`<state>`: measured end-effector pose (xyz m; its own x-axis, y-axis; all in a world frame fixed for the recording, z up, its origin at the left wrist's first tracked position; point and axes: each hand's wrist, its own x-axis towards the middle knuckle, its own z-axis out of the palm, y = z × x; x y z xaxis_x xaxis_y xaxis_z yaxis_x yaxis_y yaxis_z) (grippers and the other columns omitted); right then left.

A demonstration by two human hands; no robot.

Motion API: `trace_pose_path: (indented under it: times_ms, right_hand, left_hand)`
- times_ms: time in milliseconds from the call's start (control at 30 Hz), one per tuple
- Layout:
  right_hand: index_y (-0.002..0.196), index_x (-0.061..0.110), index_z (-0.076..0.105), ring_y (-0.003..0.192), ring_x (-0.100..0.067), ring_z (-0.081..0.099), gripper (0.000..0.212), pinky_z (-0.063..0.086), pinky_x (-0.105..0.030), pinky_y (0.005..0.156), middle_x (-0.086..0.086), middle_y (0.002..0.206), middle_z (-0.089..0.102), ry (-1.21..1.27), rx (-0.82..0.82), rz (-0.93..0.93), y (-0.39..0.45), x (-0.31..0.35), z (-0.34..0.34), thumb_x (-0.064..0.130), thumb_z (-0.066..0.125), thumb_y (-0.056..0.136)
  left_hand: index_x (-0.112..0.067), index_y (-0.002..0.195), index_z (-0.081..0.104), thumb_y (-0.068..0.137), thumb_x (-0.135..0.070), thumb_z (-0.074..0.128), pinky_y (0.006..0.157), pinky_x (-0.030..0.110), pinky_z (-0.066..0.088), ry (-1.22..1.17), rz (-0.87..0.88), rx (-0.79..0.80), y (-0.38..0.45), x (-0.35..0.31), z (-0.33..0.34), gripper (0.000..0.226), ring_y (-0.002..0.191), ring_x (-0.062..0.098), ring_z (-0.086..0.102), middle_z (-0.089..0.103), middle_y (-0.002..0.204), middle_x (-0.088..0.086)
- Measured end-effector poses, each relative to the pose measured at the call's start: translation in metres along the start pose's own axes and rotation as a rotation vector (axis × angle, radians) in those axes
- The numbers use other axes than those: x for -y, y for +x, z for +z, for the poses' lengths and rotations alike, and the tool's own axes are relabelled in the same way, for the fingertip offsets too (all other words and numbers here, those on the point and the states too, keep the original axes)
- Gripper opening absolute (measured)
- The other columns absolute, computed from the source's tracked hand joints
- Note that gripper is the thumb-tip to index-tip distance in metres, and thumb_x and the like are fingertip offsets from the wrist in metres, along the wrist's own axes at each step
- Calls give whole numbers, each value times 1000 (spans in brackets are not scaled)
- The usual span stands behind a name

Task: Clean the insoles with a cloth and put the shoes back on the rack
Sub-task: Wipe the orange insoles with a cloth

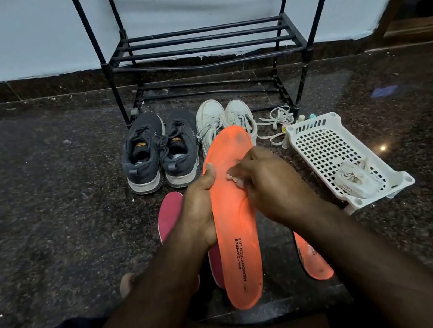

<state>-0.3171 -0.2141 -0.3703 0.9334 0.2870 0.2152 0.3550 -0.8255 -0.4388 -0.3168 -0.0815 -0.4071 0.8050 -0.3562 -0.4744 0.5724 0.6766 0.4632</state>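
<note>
My left hand [200,209] grips the left edge of an orange insole [239,246], thumb over its top face. The insole is held upright-facing above the floor, toe end away from me. My right hand [268,186] curls over its right edge, fingertips pressing on the top face; pale spots show at the fingertips and I cannot tell whether a cloth is there. A second orange insole [313,260] lies on the floor under my right forearm. Two pink insoles [169,214] lie under my left arm. Grey shoes [160,150] and white shoes [219,117] stand before the black rack [201,49].
A white perforated basket [318,146] lies at the right with a pale bundle [355,180] in it. Loose white laces [274,122] and small bottles [305,118] sit beside it. The floor is dark speckled stone; the wall runs behind the rack.
</note>
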Motion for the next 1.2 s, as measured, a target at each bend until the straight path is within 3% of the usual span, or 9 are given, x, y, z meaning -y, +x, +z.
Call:
trace_pose_path:
  times_ms: [100,233,400,500,633,767,900,1100,1200]
  right_hand:
    - [91,14,78,85,-29,65,20,51,-34,74,-8,86,63,-17,13,-53,-2,5,9,2,69,78]
    - [88,20,77,85,-22,64,19,51,-39,76,-2,86,67,73,143,-126,-8,19,15,6,70,77]
    - [93,22,76,89,-23,64,14,52,-40,81,-2,91,67,72,-13,21,-5,11,18,16,69,83]
    - [98,23,75,91,-21,65,15,50,-36,82,-2,94,71,67,135,52,-11,25,22,20,66,87]
    - [89,23,78,79,-6,68,9,54,-30,78,7,82,75,292,242,108,-10,24,11,20,72,83]
    - [88,25,77,74,1,65,5,55,-28,77,16,79,73,348,70,226,-4,4,-1,25,75,84]
    - [85,24,76,70,-1,66,2,56,-31,76,15,74,72,422,63,253,-5,2,4,23,76,84]
    - [87,22,76,76,0,67,4,55,-29,77,13,78,72,474,-115,298,1,2,9,18,74,85]
    - [88,22,75,79,-8,65,5,54,-32,79,10,84,72,430,-218,307,2,2,7,19,72,85]
  left_hand:
    - [-4,88,80,104,-52,36,78,40,50,1,15,-26,1,-2,2,67,78,25,58,60,87,12]
    - [1,97,69,105,-50,34,42,22,51,12,42,-63,3,-8,-1,62,50,24,67,72,75,16]
    - [-2,117,65,104,-52,33,75,38,61,24,75,-42,2,-9,-3,61,81,29,75,75,102,17]
    - [-3,110,66,105,-52,33,72,37,58,45,105,-73,2,-9,-3,59,70,27,74,76,89,15]
    - [-3,108,68,104,-55,34,82,45,52,39,159,-78,5,-14,-8,62,81,33,75,76,97,18]
    - [-5,113,68,103,-57,33,91,49,48,22,152,-27,4,-18,-11,64,90,36,72,74,107,20]
    - [-5,116,67,103,-55,34,97,50,46,32,140,0,3,-17,-9,61,91,35,72,74,109,20]
    - [-2,124,67,100,-55,42,94,47,48,23,95,86,1,-13,-7,63,100,31,60,63,115,18]
    - [-9,111,75,99,-63,34,90,41,54,-3,41,141,1,3,-5,69,96,29,67,69,108,13]
